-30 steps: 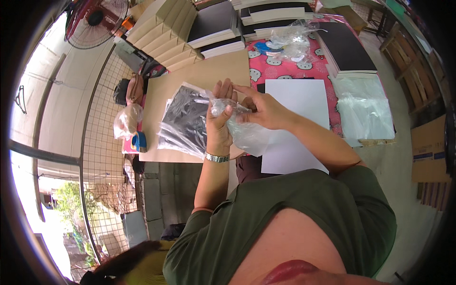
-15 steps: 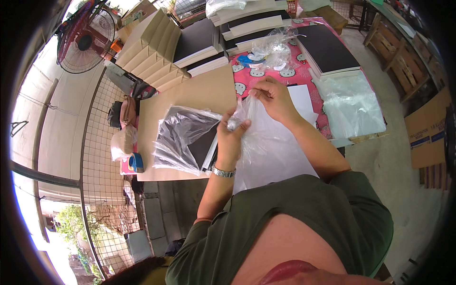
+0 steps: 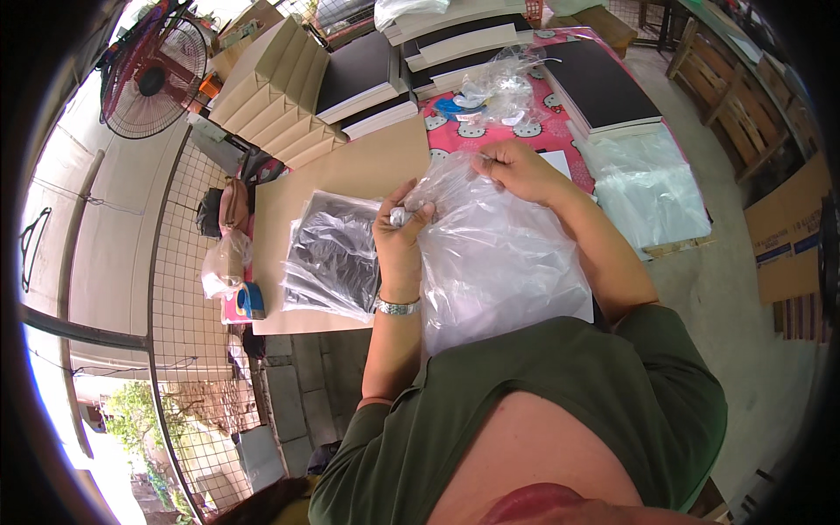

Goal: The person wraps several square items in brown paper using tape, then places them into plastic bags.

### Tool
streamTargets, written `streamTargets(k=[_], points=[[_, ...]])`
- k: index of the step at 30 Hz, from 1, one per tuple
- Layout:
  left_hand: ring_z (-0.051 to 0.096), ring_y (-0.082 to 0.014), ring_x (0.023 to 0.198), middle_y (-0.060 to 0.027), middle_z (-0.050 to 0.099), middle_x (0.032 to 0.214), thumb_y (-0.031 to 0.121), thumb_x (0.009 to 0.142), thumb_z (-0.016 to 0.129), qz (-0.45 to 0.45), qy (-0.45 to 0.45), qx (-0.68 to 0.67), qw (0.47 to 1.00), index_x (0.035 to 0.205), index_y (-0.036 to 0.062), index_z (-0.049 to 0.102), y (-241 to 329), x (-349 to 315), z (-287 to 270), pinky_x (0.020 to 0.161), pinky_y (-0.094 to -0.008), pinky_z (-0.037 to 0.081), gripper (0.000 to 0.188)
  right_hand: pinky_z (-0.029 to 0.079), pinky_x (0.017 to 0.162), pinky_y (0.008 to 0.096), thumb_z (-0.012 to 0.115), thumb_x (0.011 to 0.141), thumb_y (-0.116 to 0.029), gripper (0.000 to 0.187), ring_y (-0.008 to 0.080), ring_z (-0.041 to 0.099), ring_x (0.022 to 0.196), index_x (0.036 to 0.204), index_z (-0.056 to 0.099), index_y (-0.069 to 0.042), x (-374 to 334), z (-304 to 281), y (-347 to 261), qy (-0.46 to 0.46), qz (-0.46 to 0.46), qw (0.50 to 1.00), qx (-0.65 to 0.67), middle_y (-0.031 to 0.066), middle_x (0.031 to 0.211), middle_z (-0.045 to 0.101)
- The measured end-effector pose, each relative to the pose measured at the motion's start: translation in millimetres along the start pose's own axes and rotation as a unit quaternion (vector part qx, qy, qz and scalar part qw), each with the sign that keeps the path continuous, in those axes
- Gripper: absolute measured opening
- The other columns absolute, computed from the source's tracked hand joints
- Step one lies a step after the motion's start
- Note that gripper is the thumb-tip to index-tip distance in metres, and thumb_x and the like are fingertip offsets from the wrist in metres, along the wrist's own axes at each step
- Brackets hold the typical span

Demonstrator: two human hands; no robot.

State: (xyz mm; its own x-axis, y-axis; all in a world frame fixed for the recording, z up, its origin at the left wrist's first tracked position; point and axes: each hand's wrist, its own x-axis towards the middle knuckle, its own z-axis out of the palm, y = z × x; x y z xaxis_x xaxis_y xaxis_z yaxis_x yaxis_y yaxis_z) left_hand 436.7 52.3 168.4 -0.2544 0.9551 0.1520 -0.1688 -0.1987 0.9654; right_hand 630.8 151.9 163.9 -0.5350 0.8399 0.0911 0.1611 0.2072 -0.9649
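Observation:
A clear plastic bag [image 3: 499, 254] hangs spread out in front of my body, over white sheets that show through it. My left hand [image 3: 401, 232] grips the bag's upper left edge, with bunched plastic between thumb and fingers. At its upper right edge, my right hand [image 3: 523, 172] pinches the film between thumb and fingertips. Left of the bag lies a pile of black sheets in clear plastic sleeves [image 3: 332, 249], close to my left wrist. Brown board [image 3: 293, 197] lies beneath that pile.
Brown paper packs [image 3: 271, 87] and stacks of black-covered pads [image 3: 354, 74] stand at the back. Crumpled plastic [image 3: 507, 92] sits on the pink patterned tablecloth [image 3: 446, 140]. At right are a black-topped stack [image 3: 604, 87] and flat clear bags [image 3: 643, 188]. A tape roll [image 3: 251, 301] is far left.
The bag has gone from gathered to spread wider between my hands. My left hand has moved left, and my right hand slightly right. The sleeved pile's plastic now lies flatter over the black sheets.

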Motion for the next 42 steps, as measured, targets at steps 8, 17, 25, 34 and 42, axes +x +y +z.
streamTargets(k=[8,17,25,34,42], points=[[0.053,-0.009,0.078,-0.0037,0.06,0.091,0.003,0.078,0.067,-0.036,-0.034,0.032,0.998,0.105,-0.0028,0.058,-22.7,-11.3,16.2,0.076,-0.0223,0.042,0.029,0.038,0.054,0.0214,0.059,0.087,-0.012,0.013,0.0067,0.05,0.061,0.091,0.065,-0.002,26.7,35.4,18.9,0.218,-0.24,0.942,0.091,-0.0006,0.064,0.053],[0.048,-0.0058,0.071,0.002,0.056,0.078,0.003,0.078,0.067,-0.007,-0.037,-0.076,0.996,0.083,0.0042,0.053,-22.4,-8.7,-15.6,0.07,-0.0191,0.039,0.015,0.039,0.052,0.0237,0.053,0.092,-0.022,0.025,0.0064,0.05,0.056,0.082,0.062,-0.001,3.2,53.9,10.8,0.161,-0.131,0.967,-0.148,0.0007,0.063,0.055],[0.055,-0.0218,0.093,-0.0092,0.057,0.098,0.017,0.086,0.057,-0.156,-0.144,-0.165,0.963,0.104,0.0021,0.051,-28.4,-28.8,-41.7,0.087,-0.0353,0.042,0.025,0.042,0.058,0.0238,0.061,0.08,-0.016,0.014,0.0082,0.053,0.063,0.08,0.062,-0.002,-27.4,27.9,-8.8,-0.185,0.048,0.959,0.207,0.0012,0.069,0.059],[0.054,-0.0174,0.097,-0.0073,0.059,0.097,0.003,0.063,0.069,-0.329,-0.386,0.111,0.855,0.11,-0.0002,0.057,-13.1,-62.5,-75.8,0.083,-0.0302,0.042,0.049,0.045,0.065,0.0223,0.053,0.09,-0.021,0.018,0.0058,0.055,0.069,0.085,0.063,-0.007,-70.0,-16.6,12.4,-0.081,0.031,0.915,0.394,-0.0001,0.08,0.06],[0.058,-0.0315,0.095,-0.0172,0.056,0.11,0.038,0.065,0.071,-0.263,-0.281,-0.1,0.917,0.114,0.0011,0.05,-47.4,-63.4,-124.7,0.084,-0.0458,0.047,0.065,0.047,0.073,0.0228,0.057,0.089,-0.025,0.023,0.0109,0.059,0.085,0.102,0.061,-0.007,-61.8,-51.7,10.5,-0.072,-0.127,0.928,0.344,0.0045,0.092,0.061]])
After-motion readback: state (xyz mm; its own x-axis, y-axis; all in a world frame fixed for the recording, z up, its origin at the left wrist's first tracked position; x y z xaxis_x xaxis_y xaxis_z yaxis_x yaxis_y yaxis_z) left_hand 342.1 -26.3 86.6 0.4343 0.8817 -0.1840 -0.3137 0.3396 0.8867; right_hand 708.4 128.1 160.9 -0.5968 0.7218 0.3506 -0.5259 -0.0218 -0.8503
